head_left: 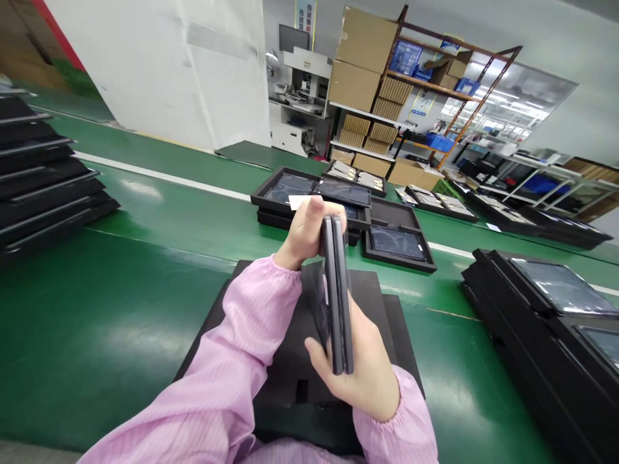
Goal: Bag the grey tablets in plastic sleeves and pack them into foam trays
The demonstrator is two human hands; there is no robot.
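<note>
Two thin dark tablets [338, 290] are held upright together, edge-on to me, face against face. My left hand [312, 225] grips their far end, its thumb raised over the top corner. At the near end my right hand [362, 357] wraps round them, thumb on the left side and fingers behind the right side. Below both hands lies a stack of black foam trays [285, 367]. A white slip [296, 202] shows just behind my left hand; whether the hand touches it I cannot tell.
Beyond my hands, black trays [428, 254] hold tablets [396, 242]. Stacked black trays stand at the left [43, 174] and right [507, 348] on the green table [145, 309]. Farther back are a metal shelf [435, 90] and cardboard boxes [365, 42].
</note>
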